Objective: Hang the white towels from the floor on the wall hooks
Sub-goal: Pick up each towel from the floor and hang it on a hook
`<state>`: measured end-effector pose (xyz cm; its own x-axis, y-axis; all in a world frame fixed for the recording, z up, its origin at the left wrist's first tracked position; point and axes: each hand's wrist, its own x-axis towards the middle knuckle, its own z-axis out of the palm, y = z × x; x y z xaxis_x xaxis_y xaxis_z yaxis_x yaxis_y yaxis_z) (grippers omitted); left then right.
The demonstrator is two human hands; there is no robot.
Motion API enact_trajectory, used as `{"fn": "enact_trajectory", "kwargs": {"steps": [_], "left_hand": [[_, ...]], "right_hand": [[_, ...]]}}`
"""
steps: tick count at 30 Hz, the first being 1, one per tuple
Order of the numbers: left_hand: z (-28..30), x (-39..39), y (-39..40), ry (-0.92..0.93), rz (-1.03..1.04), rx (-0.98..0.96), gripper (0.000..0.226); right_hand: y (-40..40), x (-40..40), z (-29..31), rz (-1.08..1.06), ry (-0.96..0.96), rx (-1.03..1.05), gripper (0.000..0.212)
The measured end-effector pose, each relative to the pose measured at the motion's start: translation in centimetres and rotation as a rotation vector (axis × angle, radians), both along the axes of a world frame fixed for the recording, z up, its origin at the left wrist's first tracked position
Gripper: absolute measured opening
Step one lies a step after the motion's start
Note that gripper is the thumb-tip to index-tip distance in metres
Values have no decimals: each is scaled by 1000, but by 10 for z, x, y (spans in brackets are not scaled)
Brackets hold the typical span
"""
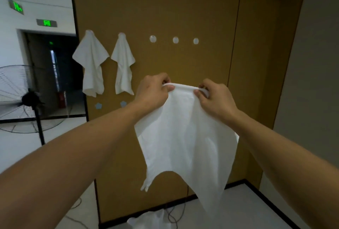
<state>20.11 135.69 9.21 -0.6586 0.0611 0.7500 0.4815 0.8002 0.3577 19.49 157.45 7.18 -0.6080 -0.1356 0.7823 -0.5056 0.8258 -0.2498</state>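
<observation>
Both hands are raised in front of a tan wall panel (165, 8), stretching the top edge of a white towel (185, 137) taut between them. The left hand (152, 93) pinches one end of that rolled edge between thumb and curled fingers, and the right hand (214, 98) pinches the other end the same way — the cloth between them forms a short, tight band. Below, the towel hangs free in soft folds, thin and limp, its lower edge scalloped and one corner trailing to a point. The held edge sits below and well apart from three bare round hooks (175, 40), pale glossy discs in a row on the panel. To their left, two hung towels (108, 65) droop from their own hooks, each gathered at the top and flaring downward. Another crumpled towel on the floor (146, 219) lies at the panel's base beside thin dark cables. Left of the panel's edge the room opens onto a pale floor with a standing fan (22, 98) — wire cage, dark pole — and a dark doorway (55, 70) beyond.
</observation>
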Motion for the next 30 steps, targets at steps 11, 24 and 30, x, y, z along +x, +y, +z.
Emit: {"fn": "enact_trajectory", "kwargs": {"steps": [11, 24, 30], "left_hand": [[29, -183, 7, 121, 164, 70, 14], [87, -346, -38, 268, 169, -80, 21], [113, -436, -95, 338, 281, -473, 32]], "right_hand": [[11, -218, 37, 288, 59, 36, 16], [-31, -411, 97, 345, 568, 249, 12], [-81, -505, 126, 272, 624, 281, 19]]}}
